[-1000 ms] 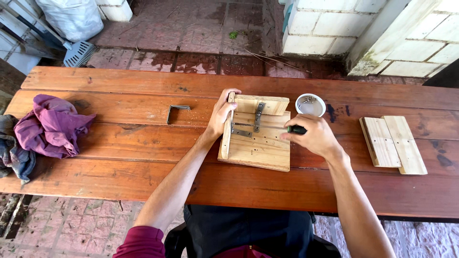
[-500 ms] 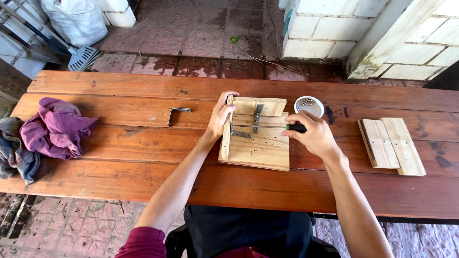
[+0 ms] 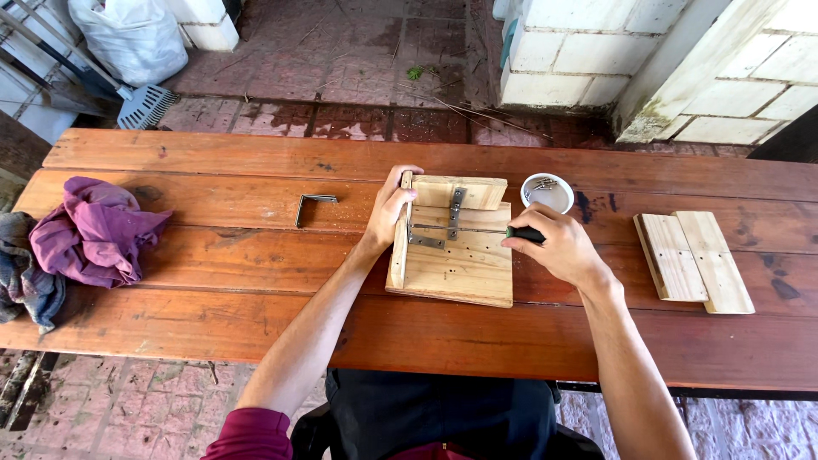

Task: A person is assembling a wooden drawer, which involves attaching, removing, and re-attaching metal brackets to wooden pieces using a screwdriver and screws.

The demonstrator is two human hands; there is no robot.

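Note:
A pale wooden board assembly (image 3: 456, 264) lies on the red-brown wooden table (image 3: 213, 315), with metal angle brackets (image 3: 430, 240) fixed on top. My left hand (image 3: 390, 209) grips the upright strip at the board's left edge. My right hand (image 3: 554, 245) holds a screwdriver (image 3: 477, 229) by its dark handle; its thin shaft lies level across the board, pointing left toward the brackets. A small white dish (image 3: 547, 192) with screws in it stands just behind my right hand.
A loose metal bracket (image 3: 313, 204) lies left of the board. Two pale wood pieces (image 3: 694, 260) rest at the right. Purple and grey rags (image 3: 81, 234) sit at the table's left end. Beyond the table are brick paving, white block walls, a broom and a white sack.
Both hands stay on the board and the screwdriver. Only the camera view has shifted slightly.

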